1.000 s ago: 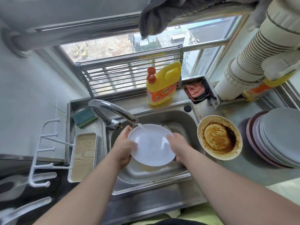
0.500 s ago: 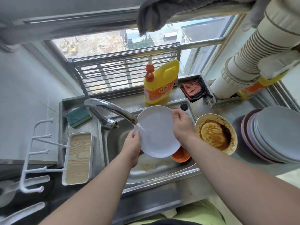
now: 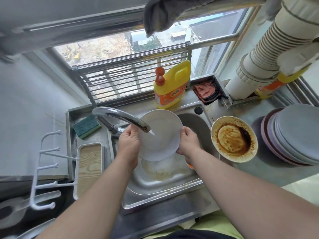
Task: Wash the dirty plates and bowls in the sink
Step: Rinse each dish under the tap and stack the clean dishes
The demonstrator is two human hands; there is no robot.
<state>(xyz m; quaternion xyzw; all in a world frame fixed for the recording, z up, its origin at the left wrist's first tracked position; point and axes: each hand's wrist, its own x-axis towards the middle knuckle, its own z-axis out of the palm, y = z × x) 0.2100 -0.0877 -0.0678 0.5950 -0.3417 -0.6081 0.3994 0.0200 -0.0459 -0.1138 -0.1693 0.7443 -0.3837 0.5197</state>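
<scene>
Rinsing is under way on one white plate (image 3: 159,135), held tilted over the sink (image 3: 164,192) with the stream from the tap (image 3: 120,116) striking its face. The left hand (image 3: 128,144) grips the plate's left rim and the right hand (image 3: 188,143) grips its right rim, fingers curled round the edge. Its face looks clean, so this piece seems nearly finished. Brownish, foamy water lies in the basin below, and an orange dish (image 3: 189,165) shows only as a sliver under the right wrist. Plenty seems left: a plate thickly smeared with brown sauce (image 3: 233,138) waits on the counter just right of the sink, and farther right sits a stack of plates (image 3: 296,133); whether those are dirty I cannot tell. A sponge (image 3: 86,125) and a soap bottle (image 3: 171,85) stand ready on the far side.
</scene>
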